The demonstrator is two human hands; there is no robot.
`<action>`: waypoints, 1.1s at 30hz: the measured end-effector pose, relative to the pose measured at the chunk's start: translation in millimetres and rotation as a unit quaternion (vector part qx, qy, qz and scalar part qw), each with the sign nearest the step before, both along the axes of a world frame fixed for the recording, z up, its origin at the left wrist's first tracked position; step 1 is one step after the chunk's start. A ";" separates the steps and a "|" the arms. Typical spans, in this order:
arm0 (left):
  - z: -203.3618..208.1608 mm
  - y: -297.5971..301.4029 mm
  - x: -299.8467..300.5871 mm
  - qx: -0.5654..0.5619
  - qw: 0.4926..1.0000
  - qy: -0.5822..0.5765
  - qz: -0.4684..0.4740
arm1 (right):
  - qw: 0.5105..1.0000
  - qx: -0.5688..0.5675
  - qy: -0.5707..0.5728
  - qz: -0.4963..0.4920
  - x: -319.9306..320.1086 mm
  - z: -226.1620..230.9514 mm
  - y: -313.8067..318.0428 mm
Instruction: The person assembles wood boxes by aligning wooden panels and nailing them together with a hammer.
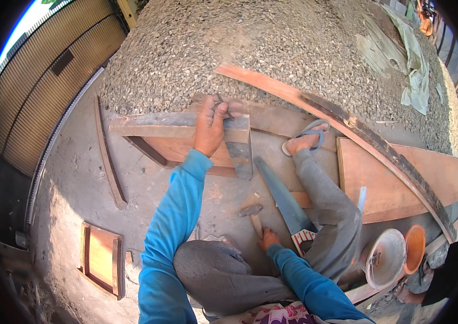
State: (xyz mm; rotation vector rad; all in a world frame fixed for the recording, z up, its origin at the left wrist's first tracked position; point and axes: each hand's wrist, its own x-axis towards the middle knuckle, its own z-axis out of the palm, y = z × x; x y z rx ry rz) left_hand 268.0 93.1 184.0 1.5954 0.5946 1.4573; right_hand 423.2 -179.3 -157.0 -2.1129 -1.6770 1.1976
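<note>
My left hand [210,128] is closed on a thin dark piece [228,112], nail-like but too small to be sure of. It rests at the top edge of a wooden box frame [159,127], which stands on the concrete with a plywood panel inside. Lower down, my right hand [269,238] grips a hammer [256,222] by its wooden handle, the head pointing away from me. A handsaw [283,197] with a red and white handle lies just right of the hammer, partly under my right leg. My sandalled foot [305,139] is right of the frame.
Gravel [186,54] is heaped beyond the frame. Long planks [369,140] cross a plywood sheet [401,178] at right, near a pale bucket [384,259] and an orange one [414,248]. A small wooden frame [101,259] lies at left. Another person's hand [409,296] shows lower right.
</note>
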 end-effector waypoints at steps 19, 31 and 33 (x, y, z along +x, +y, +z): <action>2.8 5.3 5.7 -0.019 0.999 0.028 -0.029 | 0.907 0.315 0.277 -0.029 88.9 378.4 50.4; 10.3 1.6 13.1 -0.008 0.997 0.070 0.017 | 0.922 0.302 -0.065 0.233 74.5 510.0 126.4; 9.1 1.6 5.7 -0.019 0.998 0.062 0.024 | 0.915 0.329 -0.026 0.234 66.9 530.0 117.4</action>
